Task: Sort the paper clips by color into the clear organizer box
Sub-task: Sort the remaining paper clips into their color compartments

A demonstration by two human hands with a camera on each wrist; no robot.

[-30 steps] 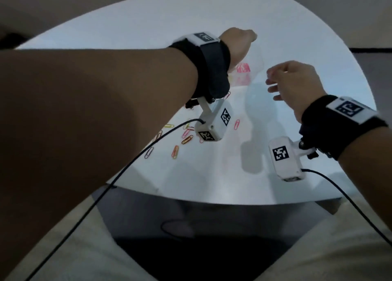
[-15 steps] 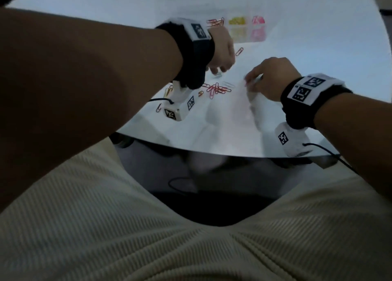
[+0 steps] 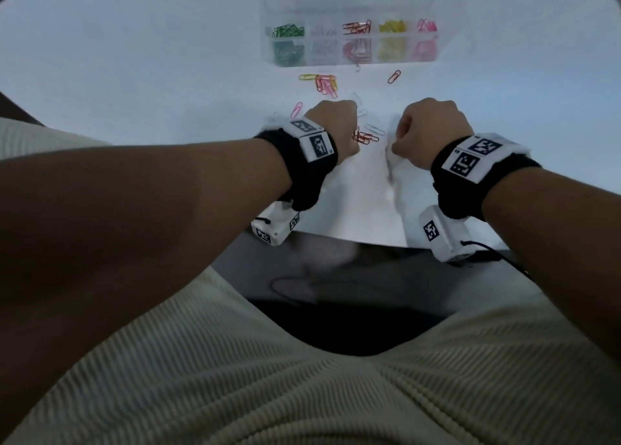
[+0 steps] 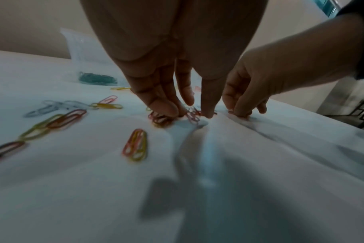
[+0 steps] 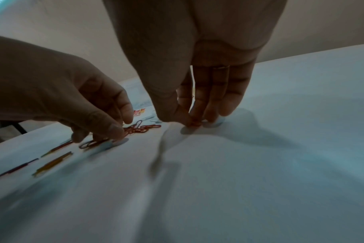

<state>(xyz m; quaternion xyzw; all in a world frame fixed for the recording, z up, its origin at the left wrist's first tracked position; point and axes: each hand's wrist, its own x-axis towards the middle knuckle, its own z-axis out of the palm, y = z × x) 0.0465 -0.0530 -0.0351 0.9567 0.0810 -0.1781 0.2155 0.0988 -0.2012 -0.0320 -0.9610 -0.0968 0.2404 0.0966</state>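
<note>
- The clear organizer box [image 3: 353, 24] stands at the far side of the tabletop [image 3: 134, 74]. Its near row holds green, pale, red, yellow and pink clips, one colour to a compartment, so much of the sorting looks done.
- The unsorted paper clips [image 3: 324, 83] lie scattered between the box and the hands, within easy reach of both.
- The left hand [image 3: 331, 125] points its fingers down on a cluster of red clips [image 4: 160, 118], fingertips narrowed together, probably gathering one colour; whether it holds one I cannot tell.
- The right hand [image 5: 197, 98], just right of it, pinches a red clip [image 5: 194, 123] between thumb and fingertips at the tabletop, seemingly to lift it.
- Both hands work the same red patch, likely for one trip to the red compartment.
</note>
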